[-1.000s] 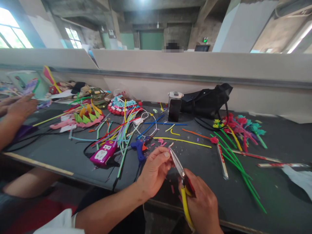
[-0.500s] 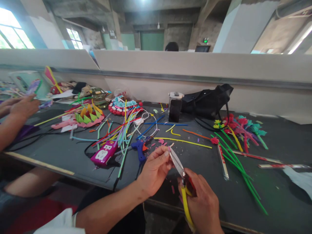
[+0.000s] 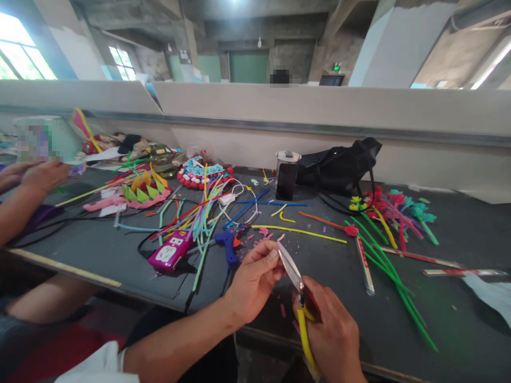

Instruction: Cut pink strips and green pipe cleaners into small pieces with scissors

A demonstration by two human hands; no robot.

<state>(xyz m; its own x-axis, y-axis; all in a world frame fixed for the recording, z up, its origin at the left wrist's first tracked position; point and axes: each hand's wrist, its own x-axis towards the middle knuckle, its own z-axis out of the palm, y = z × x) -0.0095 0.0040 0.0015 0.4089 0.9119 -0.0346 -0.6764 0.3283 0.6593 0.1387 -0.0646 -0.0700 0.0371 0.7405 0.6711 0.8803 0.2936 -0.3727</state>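
My right hand [image 3: 331, 335] is closed round the yellow and red handles of a pair of scissors [image 3: 293, 276], whose blades point up and left. My left hand [image 3: 253, 279] pinches a tiny pink piece at the blade tips; the piece is too small to name. Both hands hover over the near edge of the dark worktable [image 3: 99, 250]. Small pink scraps [image 3: 261, 232] lie on the table just beyond them.
A blue glue gun [image 3: 228, 243] and a magenta power strip [image 3: 170, 252] lie left of my hands, among many coloured pipe cleaners [image 3: 199, 210]. Finished pipe-cleaner flowers [image 3: 389, 210] lie at right, with a black bag [image 3: 339, 165] and a jar [image 3: 286, 173] behind. Another person's hands [image 3: 38, 175] work at far left.
My hands and the scissors have barely shifted. The other person's hands at far left moved slightly.
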